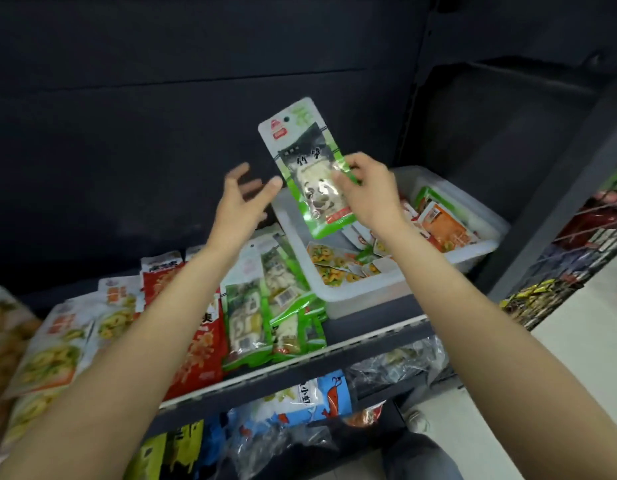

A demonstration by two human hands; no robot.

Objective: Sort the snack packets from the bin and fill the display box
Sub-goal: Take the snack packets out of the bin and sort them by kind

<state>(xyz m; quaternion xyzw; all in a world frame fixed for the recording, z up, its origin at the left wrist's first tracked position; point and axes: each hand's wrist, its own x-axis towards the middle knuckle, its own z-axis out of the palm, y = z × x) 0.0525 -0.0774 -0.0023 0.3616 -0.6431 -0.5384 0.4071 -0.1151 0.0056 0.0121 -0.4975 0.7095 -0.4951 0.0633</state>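
The right hand [366, 192] pinched a green packet [310, 168] upright above the white bin [369, 292]. The left hand [246, 199] reached up beside the packet with fingers spread, holding nothing, both forearms stretched over the shelf [376, 337].

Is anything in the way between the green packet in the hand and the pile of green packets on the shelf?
Nothing visible blocks it. The right hand holds the green packet up above the white bin; the green pile lies lower left, uncovered. The open left hand hovers beside it.
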